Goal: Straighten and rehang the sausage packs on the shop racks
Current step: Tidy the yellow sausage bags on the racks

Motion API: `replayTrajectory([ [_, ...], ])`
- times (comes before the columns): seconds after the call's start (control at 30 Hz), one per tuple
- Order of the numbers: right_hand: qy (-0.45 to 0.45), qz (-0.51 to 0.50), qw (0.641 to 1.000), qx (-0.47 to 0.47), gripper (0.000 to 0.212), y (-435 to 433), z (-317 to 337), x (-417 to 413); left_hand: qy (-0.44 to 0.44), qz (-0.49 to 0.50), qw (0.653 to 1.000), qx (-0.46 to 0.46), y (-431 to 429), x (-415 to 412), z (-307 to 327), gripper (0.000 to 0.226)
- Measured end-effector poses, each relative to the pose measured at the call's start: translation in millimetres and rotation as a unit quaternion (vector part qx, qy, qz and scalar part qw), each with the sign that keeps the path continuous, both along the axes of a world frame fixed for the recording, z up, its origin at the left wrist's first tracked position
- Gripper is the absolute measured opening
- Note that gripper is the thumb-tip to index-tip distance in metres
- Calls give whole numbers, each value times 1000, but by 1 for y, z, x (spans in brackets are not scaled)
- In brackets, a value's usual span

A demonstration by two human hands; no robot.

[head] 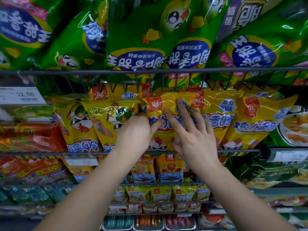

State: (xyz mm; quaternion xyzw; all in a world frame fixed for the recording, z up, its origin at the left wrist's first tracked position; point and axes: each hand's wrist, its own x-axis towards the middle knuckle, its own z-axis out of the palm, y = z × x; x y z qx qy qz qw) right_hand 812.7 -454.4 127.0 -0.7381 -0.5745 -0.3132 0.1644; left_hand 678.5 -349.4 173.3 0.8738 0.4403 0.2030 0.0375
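Observation:
A yellow sausage pack with a red logo and a cartoon chicken stands in the middle of a wire rack. My left hand grips its left edge, thumb on the front and fingers tucked behind. My right hand presses flat on the pack's front, fingers spread and straight, fingertips near its top. More yellow packs lean to both sides in the same row, some tilted.
Large green packs fill the wire basket above, its front bar just over my hands. Red packs lie at left, green packs at right. Smaller yellow packs fill lower racks. A price tag sits at left.

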Motion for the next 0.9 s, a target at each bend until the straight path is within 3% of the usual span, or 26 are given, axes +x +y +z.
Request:
replayTrajectory([
  [0.13,-9,-9,1000,-8,97,3,3,2,11,-22,998,-52,5,3,0,43],
  [0.27,-13,-19,1000,-19,100,6,4,3,-2,-24,995,-100,9,5,3,49],
  [0.47,-13,-15,1000,-18,94,6,6,0,-88,-24,996,-23,3,-1,-16,52],
  [0.67,2,29,1000,-8,92,-1,5,4,-178,-5,984,6,-20,-16,-30,32],
  [0.9,114,147,980,73,61,-9,-3,7,-191,118,974,21,-27,-51,-29,18],
])
